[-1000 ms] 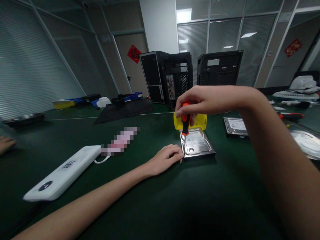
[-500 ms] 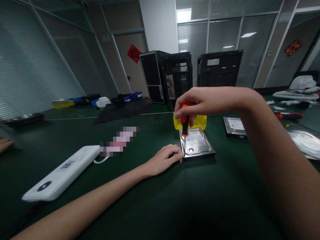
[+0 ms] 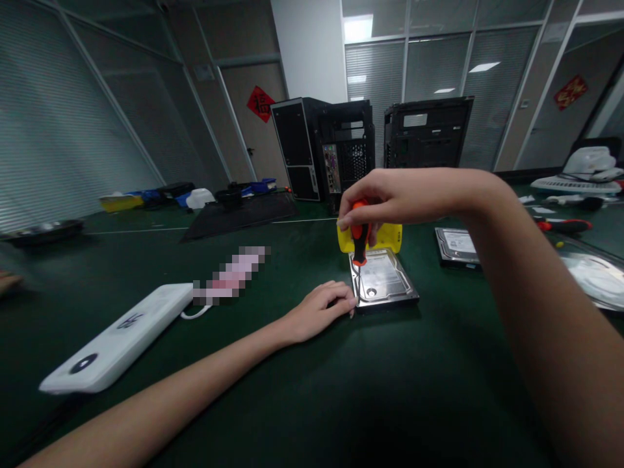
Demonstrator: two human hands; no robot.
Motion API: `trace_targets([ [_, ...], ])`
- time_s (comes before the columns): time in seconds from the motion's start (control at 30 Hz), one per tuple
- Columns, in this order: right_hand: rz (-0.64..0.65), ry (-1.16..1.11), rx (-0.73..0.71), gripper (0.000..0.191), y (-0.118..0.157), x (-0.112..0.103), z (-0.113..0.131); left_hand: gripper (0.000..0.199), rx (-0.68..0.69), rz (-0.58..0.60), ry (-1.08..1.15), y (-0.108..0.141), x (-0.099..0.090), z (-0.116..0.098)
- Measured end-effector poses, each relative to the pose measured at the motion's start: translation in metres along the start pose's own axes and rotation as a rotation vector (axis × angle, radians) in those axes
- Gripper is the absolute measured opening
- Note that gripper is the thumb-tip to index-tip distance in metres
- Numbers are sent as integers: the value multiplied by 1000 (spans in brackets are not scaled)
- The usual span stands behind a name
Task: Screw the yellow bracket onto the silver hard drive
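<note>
A silver hard drive (image 3: 385, 276) lies flat on the green table, label side up. My right hand (image 3: 368, 205) is closed around the orange-and-black handle of a screwdriver (image 3: 361, 244), which stands nearly upright over the drive. Its shaft reaches down to the drive's near left corner; the very tip is hard to make out beside my fingers. At that same corner, the curled fingers and thumb of my left hand (image 3: 324, 309) grip the drive's edge, with the palm side down on the table. Just behind the drive is a yellow tray (image 3: 394, 238), partly covered by my right hand.
Right of my work lie a second hard drive (image 3: 455, 247) and a red-and-black handled tool (image 3: 568, 225). A white power bank (image 3: 119, 338) with a cable is on the left. Computer cases (image 3: 297, 149) stand behind. Another person's hand (image 3: 8, 282) shows at the left edge.
Both hands, the screwdriver and the hard drive keep practically the same positions. The view has shifted very slightly, and the other person's hand at the left edge has moved a little.
</note>
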State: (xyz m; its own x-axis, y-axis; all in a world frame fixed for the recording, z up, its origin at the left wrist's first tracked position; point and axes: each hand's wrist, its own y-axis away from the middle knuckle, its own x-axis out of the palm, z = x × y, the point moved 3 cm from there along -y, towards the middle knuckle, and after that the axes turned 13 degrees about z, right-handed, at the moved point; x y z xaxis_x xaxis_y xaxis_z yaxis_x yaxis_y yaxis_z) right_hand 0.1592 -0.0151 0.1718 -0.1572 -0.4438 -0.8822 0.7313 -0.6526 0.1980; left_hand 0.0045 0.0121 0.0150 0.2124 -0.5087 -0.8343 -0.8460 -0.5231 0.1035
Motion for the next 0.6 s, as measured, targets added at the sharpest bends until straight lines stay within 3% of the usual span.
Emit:
trace_targets([
  [0.6,2,6,7,28,0,0,-1,36,0,-4,11,-1,0,0],
])
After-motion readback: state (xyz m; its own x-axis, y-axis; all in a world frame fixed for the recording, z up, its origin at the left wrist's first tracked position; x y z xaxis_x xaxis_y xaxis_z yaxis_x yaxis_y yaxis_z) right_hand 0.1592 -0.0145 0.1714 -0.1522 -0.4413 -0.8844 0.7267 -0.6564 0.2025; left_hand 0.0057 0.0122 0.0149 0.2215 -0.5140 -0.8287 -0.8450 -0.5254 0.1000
